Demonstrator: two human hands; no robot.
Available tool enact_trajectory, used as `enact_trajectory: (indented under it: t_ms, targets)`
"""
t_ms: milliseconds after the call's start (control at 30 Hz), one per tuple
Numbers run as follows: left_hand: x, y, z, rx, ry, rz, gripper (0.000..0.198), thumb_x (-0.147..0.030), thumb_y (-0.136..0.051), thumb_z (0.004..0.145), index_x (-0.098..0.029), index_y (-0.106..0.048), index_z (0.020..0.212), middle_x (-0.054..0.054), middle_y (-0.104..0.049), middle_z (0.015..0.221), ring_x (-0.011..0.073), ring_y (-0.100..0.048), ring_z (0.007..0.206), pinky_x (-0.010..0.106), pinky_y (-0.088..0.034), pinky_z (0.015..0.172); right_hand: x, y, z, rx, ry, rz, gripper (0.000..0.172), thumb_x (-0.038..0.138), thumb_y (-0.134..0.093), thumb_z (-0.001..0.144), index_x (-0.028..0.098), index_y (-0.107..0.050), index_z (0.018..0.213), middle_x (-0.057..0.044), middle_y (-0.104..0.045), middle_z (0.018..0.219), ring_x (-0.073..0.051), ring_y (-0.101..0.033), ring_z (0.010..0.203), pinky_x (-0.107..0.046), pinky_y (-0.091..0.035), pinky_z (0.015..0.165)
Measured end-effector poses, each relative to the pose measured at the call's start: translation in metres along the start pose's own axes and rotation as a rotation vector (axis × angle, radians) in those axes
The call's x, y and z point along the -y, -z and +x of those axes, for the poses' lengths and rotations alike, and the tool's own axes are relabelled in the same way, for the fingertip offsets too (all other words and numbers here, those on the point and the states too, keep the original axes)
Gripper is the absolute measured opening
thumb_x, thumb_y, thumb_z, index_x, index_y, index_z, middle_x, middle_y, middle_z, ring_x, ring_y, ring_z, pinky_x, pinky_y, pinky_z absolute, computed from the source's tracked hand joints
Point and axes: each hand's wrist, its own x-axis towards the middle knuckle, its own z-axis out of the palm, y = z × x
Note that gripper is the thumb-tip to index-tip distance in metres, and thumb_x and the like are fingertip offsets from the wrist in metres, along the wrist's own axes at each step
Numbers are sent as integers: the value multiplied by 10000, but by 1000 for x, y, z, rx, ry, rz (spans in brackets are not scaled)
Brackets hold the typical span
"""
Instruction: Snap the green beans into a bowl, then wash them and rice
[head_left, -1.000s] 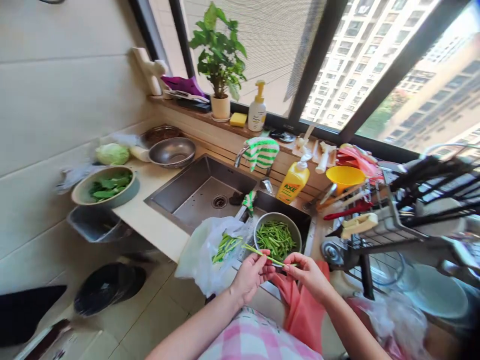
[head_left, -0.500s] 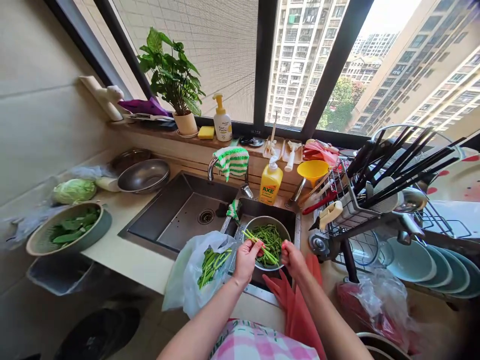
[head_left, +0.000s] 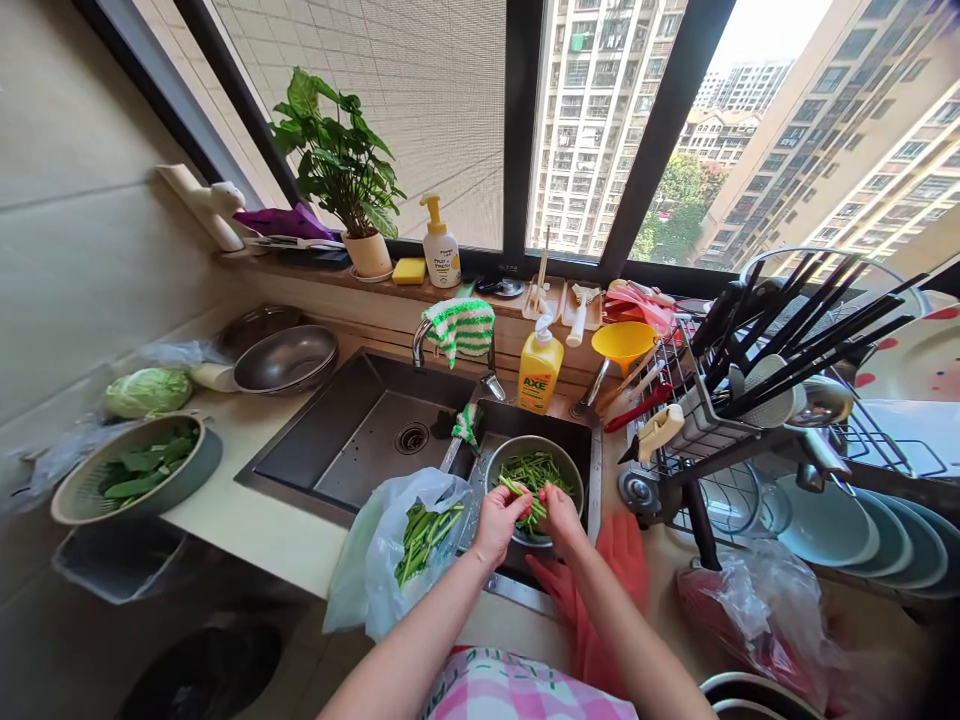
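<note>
My left hand is closed on a few green vegetable stems above a round metal bowl. Close beside it, my right hand has its fingers pinched on the same stems. Cut green stem pieces lie in the bowl, which sits in the smaller right sink basin. To the left, an open plastic bag holds more green stems. Red rubber gloves hang at the sink edge under my right forearm.
A larger sink basin lies left, below a faucet draped with a striped cloth. A yellow soap bottle stands behind the bowl. At right is a dish rack with chopsticks and plates; at far left, a colander of leaves.
My right hand has moved left from the bowl's right side to meet my left hand at the stems. My left hand stays in nearly the same place.
</note>
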Motion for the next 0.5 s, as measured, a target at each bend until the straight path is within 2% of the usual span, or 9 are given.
enact_trajectory:
  t_ms: [67, 100, 167, 267, 400, 500]
  targets:
    - [5, -2, -3, 44, 18, 35, 241, -270, -761, 543, -113, -621, 663, -23, -596, 581, 65, -500, 512, 185, -395, 530, -1, 0, 5, -68, -97, 108, 427, 637, -278, 752, 239, -337, 609, 87, -265, 450, -80, -220, 346, -218, -224, 368]
    - [7, -1, -3, 44, 36, 49, 243, -272, -760, 546, -112, -621, 667, -22, -597, 578, 67, -503, 510, 185, -395, 525, 0, 0, 4, -55, -111, 131, 425, 637, -297, 749, 236, -354, 622, 84, -288, 457, -79, -245, 351, -215, -241, 375]
    - [8, 3, -1, 10, 76, 51, 264, -270, -766, 538, -117, -614, 690, -19, -605, 586, 71, -517, 506, 185, -395, 512, 2, -1, 0, 85, -83, 110, 404, 617, -344, 758, 226, -407, 676, 63, -377, 497, -89, -334, 388, -218, -293, 405]
    - [8, 12, 5, -18, 155, -34, 315, -215, -793, 488, -124, -599, 718, -19, -612, 628, 63, -533, 515, 172, -398, 510, 10, 1, -11, 260, 88, -123, 350, 549, -400, 784, 219, -422, 671, 45, -434, 545, -105, -401, 462, -225, -325, 452]
    - [7, 21, 7, 9, 298, -187, 347, -247, -797, 509, -127, -592, 762, -20, -591, 619, 49, -531, 502, 162, -398, 512, 22, 13, -20, 288, 392, -582, 315, 434, -392, 819, 206, -437, 607, 15, -480, 592, -125, -427, 564, -245, -328, 537]
    - [10, 21, 7, -21, 285, -189, 354, -321, -796, 515, -123, -579, 711, -17, -577, 600, 59, -538, 500, 168, -392, 495, 26, 18, -22, 335, 434, -696, 286, 414, -416, 812, 207, -478, 623, 1, -514, 620, -133, -438, 577, -257, -334, 555]
